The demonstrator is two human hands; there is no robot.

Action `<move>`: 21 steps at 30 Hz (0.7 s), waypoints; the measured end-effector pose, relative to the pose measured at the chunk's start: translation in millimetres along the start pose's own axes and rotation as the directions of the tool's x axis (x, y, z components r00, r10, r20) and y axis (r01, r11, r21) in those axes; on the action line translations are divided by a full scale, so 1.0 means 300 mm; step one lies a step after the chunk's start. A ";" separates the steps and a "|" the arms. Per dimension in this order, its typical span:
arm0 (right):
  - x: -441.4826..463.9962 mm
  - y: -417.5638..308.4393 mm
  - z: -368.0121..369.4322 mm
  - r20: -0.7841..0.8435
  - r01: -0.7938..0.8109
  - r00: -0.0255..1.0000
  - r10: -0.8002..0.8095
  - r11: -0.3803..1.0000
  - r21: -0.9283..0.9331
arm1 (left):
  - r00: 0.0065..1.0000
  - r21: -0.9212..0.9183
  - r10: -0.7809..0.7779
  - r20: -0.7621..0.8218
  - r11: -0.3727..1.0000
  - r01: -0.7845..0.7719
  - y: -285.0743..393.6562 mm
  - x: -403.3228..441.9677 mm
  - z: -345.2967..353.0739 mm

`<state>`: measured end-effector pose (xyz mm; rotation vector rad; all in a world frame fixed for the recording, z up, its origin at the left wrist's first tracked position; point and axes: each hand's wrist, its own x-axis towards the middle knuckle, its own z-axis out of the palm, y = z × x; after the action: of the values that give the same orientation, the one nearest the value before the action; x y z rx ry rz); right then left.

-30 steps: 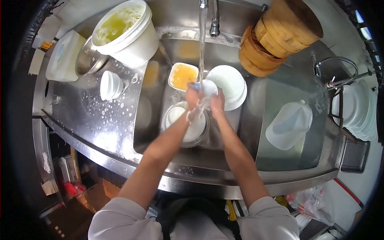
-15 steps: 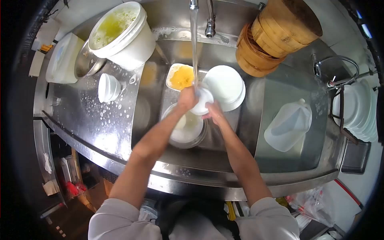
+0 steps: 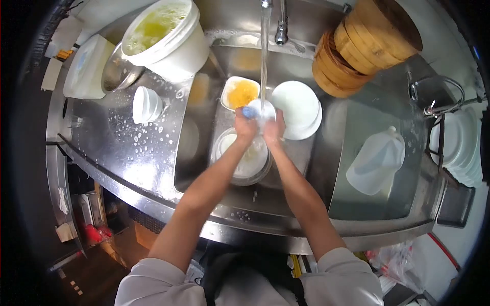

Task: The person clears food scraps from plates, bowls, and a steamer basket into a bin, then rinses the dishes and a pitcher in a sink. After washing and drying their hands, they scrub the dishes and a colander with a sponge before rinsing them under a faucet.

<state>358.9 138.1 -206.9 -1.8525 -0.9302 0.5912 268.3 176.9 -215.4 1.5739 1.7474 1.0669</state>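
Note:
Under the running water, my right hand (image 3: 273, 127) holds the right side of a small white bowl (image 3: 263, 109). My left hand (image 3: 246, 125) grips its left side and has something blue (image 3: 249, 111) at the fingertips, too small to make out. Just behind the left hand stands a square white container (image 3: 240, 93) with orange-yellow contents. Stacked white plates (image 3: 296, 108) lie close to the right hand. Below the hands a round clear container (image 3: 244, 178) holds white dishes, partly covered by my left forearm.
A white bucket (image 3: 178, 56) of foamy yellow-green liquid and small stacked white bowls (image 3: 144, 105) stand on the left counter. Wooden steamers (image 3: 337, 71) are at the back right. A translucent jug (image 3: 375, 162) lies in the water-filled right basin, beside racked plates (image 3: 456, 143).
Half a second ago the bowl was tilted lower between the hands; now both hands hold it from its sides under the stream. The blue thing shows again. The whole view has shifted slightly.

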 end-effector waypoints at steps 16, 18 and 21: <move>0.015 -0.171 -0.121 0.516 -0.608 0.754 0.407 0.731 0.310 | 0.889 0.146 0.217 0.404 0.944 -0.296 0.169 0.126 -0.193; 0.043 -0.051 -0.055 0.379 -0.460 0.863 0.335 0.832 0.312 | 0.955 0.009 0.142 0.261 0.989 -0.149 0.146 0.066 -0.157; 0.031 0.077 0.071 0.037 -0.248 0.960 0.279 0.779 0.575 | 0.953 -0.361 -0.158 0.260 0.899 0.248 0.092 -0.055 -0.055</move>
<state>357.0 151.0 -237.1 -1.4319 -0.3814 0.8846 272.3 157.4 -185.3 1.1828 1.4057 1.0134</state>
